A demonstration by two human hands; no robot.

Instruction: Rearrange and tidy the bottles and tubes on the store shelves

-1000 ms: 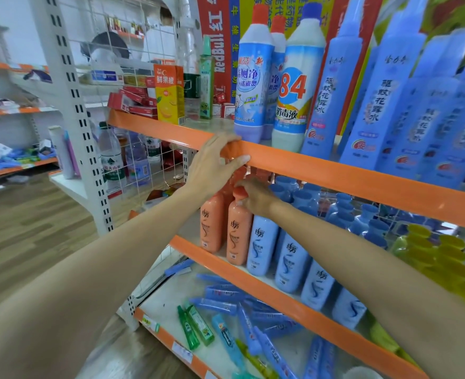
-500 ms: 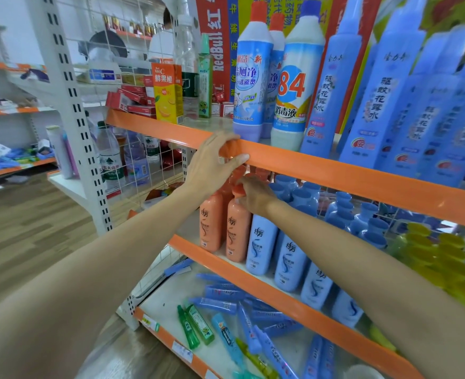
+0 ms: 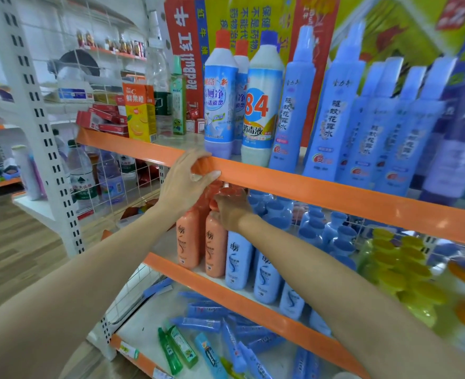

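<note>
1. Both bare forearms reach in from the bottom corners, stretched forward and up toward the middle shelf.
2. Below them, on the lowest shelf (image 3: 144,326), blue tubes (image 3: 198,323) lie scattered at all angles, with two green tubes (image 3: 176,348) near the front edge.
3. Right hand (image 3: 230,210) sits under the upper shelf's orange rail (image 3: 308,188), knuckles toward us, fingers curled around the cap of the front orange bottle (image 3: 215,247) — a closed grip on its top.
4. That orange bottle stands upright at the front of the middle shelf, touching a second orange bottle (image 3: 189,242) on its left and a row of blue bottles (image 3: 238,259) on its right.
5. Left hand (image 3: 183,181) is higher, wrist bent, thumb pointing right along the rail, fingers wrapped over an orange cap (image 3: 202,166) right at the rail's edge; which bottle that cap belongs to, I cannot tell.
6. Farther back, on the upper shelf, upright cleaner bottles (image 3: 220,105) and tall blue spray bottles (image 3: 332,116) stand in line.
7. Yellow-capped bottles (image 3: 398,258) crowd the middle shelf's right end.
</note>
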